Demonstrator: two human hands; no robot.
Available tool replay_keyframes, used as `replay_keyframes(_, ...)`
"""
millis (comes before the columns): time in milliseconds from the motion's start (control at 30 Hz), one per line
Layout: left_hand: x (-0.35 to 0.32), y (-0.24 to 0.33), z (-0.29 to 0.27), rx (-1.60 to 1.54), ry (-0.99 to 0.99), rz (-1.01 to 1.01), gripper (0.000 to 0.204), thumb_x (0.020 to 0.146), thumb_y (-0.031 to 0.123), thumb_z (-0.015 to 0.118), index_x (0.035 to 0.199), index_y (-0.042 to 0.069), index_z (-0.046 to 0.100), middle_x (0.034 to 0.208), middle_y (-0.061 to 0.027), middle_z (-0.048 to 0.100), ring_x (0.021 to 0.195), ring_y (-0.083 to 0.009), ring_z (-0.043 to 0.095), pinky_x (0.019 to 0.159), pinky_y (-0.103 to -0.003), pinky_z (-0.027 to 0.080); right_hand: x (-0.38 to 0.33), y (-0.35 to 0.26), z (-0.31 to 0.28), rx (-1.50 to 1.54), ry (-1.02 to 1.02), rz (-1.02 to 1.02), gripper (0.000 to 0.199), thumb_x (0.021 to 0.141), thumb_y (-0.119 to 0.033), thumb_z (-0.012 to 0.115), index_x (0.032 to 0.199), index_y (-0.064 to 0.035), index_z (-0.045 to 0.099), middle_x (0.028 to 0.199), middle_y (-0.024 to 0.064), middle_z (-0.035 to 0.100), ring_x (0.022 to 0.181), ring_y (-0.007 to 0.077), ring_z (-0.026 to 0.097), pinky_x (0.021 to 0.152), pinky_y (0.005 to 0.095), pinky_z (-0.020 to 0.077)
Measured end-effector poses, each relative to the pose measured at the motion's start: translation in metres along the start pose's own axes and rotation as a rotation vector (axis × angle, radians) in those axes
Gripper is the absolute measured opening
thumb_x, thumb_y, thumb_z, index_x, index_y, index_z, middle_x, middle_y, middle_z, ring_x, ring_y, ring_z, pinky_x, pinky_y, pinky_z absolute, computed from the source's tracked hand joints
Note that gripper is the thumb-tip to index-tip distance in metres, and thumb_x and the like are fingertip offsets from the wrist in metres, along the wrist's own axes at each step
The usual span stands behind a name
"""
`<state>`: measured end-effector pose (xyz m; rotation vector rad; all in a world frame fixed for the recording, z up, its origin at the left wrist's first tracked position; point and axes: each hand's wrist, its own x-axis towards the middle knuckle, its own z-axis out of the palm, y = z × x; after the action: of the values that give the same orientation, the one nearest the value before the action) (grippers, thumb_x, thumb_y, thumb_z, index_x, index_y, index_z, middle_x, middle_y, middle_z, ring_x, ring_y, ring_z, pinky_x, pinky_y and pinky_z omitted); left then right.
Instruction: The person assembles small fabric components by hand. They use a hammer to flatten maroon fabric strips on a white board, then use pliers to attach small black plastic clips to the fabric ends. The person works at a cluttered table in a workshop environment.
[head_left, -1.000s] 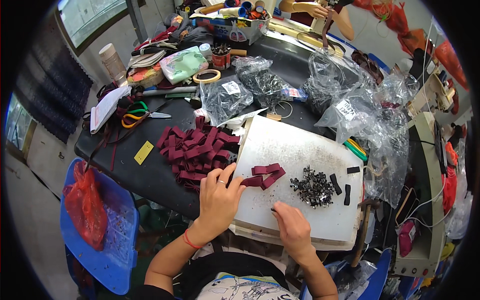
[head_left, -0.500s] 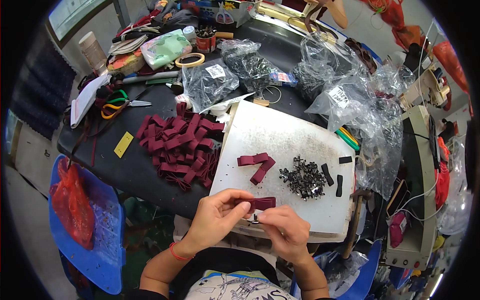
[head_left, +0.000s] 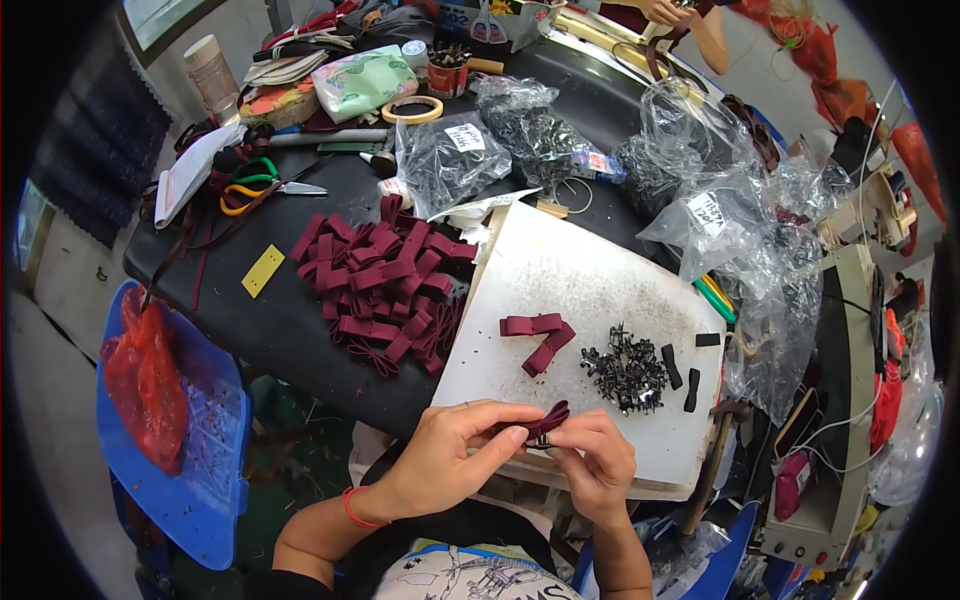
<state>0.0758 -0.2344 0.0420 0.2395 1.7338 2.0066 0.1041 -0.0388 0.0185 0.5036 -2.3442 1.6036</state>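
Observation:
Over the near edge of the white board (head_left: 520,270), my left hand (head_left: 450,455) pinches a folded burgundy ribbon bow (head_left: 556,413) between thumb and fingers. The bow's looped end points up and away, showing its layers edge-on. My right hand (head_left: 597,462) has its thumb and fingertips closed on a small dark, shiny metal clip (head_left: 540,441), which is at the ribbon's underside. Fingers hide part of both. Two burgundy ribbon bows (head_left: 540,340) lie on the board beyond my hands. To their right is a pile of small black metal clips (head_left: 625,370).
Left of the board sits a heap of burgundy bows (head_left: 385,285). Black strips (head_left: 692,390) lie at the board's right. Scissors (head_left: 270,188), a yellow card (head_left: 263,271) and plastic bags (head_left: 450,160) are farther back. A blue bin (head_left: 215,440) stands lower left. Another person's hand (head_left: 668,10) shows at the top.
The bow has turned from lying broadside to showing its edge, tilted upward. The clip has come up against the ribbon. The whole view has shifted slightly, moving the scene rightward.

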Motion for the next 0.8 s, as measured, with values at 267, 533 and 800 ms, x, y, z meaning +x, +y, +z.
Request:
replay_keyframes(267, 0.001, -0.011, 0.004, 0.121, 0.043, 0.167, 0.026, 0.088, 0.000, 0.061, 0.113, -0.006, 0.061, 0.106, -0.0135, 0.065, 0.093, -0.0153, 0.065, 0.081, -0.027, 0.055, 0.005, 0.001, 0.000, 0.051, -0.042, 0.087, 0.022, 0.074, 0.010, 0.070, 0.093, -0.0017, 0.066, 0.086, 0.0085, 0.062, 0.078, 0.0189, 0.057, 0.068, 0.0281, 0.0461)
replay_keyframes(533, 0.001, -0.024, 0.006, 0.035, 0.122, 0.170, 0.030, 0.080, -0.005, 0.070, 0.109, -0.006, 0.063, 0.104, -0.0115, 0.064, 0.092, -0.0132, 0.063, 0.082, -0.026, 0.052, 0.020, -0.010, -0.003, -0.013, -0.156, 0.134, 0.021, 0.075, 0.008, 0.069, 0.093, -0.0013, 0.065, 0.086, 0.0091, 0.062, 0.076, 0.0192, 0.059, 0.066, 0.0284, 0.0465)
replay_keyframes(800, 0.004, -0.028, 0.005, 0.071, 0.099, 0.264, 0.031, 0.078, -0.008, 0.070, 0.108, -0.006, 0.062, 0.105, -0.0116, 0.063, 0.094, -0.0136, 0.062, 0.083, -0.026, 0.051, 0.021, -0.010, -0.005, 0.089, -0.140, 0.192, 0.021, 0.079, 0.003, 0.069, 0.098, -0.0003, 0.061, 0.087, 0.0086, 0.062, 0.077, 0.0191, 0.059, 0.067, 0.0293, 0.0491)
